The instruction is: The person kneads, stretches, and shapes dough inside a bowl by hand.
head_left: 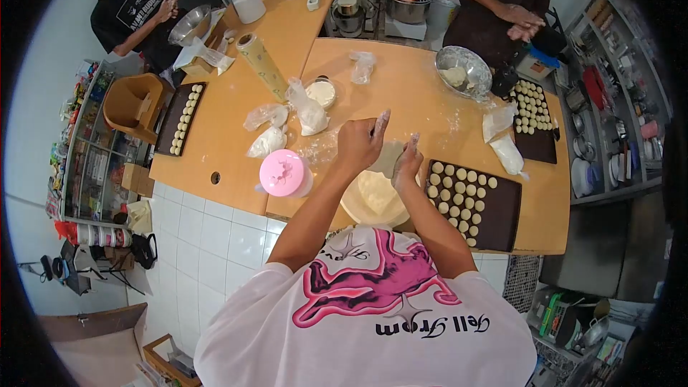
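My left hand [360, 145] is held above the table with its fingers curled in and a floury thumb or finger pointing up. To the right, my right hand [407, 161] is also closed, its floury thumb raised. What either hand holds, if anything, is hidden. A pale greyish patch shows between them; I cannot tell what it is. Below them, close to my body, is a bowl [351, 208] holding a pale yellow dough mass [378, 190]. Beside my right hand lies a dark tray [498, 218] with rows of small round dough balls [459, 193].
A pink-lidded container [282, 173], flour bags [309, 113], a white tub [320, 93] and a plastic-wrap roll [261, 66] are left of my hands. Farther off are a metal bowl [464, 72] and two more dough-ball trays. Two people [136, 11] [498, 0] work across the table.
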The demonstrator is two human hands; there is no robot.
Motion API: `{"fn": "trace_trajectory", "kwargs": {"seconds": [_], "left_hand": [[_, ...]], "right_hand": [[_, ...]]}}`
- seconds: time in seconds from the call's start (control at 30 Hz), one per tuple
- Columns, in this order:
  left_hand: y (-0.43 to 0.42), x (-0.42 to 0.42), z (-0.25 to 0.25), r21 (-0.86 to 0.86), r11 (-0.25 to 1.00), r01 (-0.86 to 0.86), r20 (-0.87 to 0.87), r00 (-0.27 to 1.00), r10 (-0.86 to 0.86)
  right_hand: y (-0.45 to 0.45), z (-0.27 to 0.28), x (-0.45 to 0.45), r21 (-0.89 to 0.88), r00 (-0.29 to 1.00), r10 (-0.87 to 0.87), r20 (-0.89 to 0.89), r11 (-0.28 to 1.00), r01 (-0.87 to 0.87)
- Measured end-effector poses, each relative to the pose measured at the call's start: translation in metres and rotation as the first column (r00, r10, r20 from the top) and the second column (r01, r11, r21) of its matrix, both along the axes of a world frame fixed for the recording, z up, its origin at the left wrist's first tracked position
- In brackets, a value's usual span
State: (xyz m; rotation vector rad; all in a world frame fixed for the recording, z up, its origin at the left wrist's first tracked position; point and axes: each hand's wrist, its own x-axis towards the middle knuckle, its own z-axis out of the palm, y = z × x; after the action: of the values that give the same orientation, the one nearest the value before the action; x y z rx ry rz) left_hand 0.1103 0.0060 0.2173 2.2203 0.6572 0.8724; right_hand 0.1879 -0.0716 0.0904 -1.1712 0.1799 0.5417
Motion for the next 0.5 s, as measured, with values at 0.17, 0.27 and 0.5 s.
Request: {"fn": "trace_trajectory", "kwargs": {"seconds": [0.17,0.27,0.5], "left_hand": [[0.0,-0.001,0.005,-0.007,1.0,-0.017,-0.029,0.999,0.017],[0.002,0.0,0.002,0.0,1.0,-0.025,-0.023,0.999,0.025],[0.005,-0.011,0.004,-0.045,0.997,0.063,-0.034,0.997,-0.065]], "right_hand": [[0.003,0.009,-0.003,0.25,0.995,0.023,-0.093,0.968,0.001],[0.0,0.001,-0.002,0.074,0.991,0.036,0.125,0.996,-0.046],[-0.011,0.005,0.009,-0.092,0.846,0.272,0.459,0.961,-0.259]]}}
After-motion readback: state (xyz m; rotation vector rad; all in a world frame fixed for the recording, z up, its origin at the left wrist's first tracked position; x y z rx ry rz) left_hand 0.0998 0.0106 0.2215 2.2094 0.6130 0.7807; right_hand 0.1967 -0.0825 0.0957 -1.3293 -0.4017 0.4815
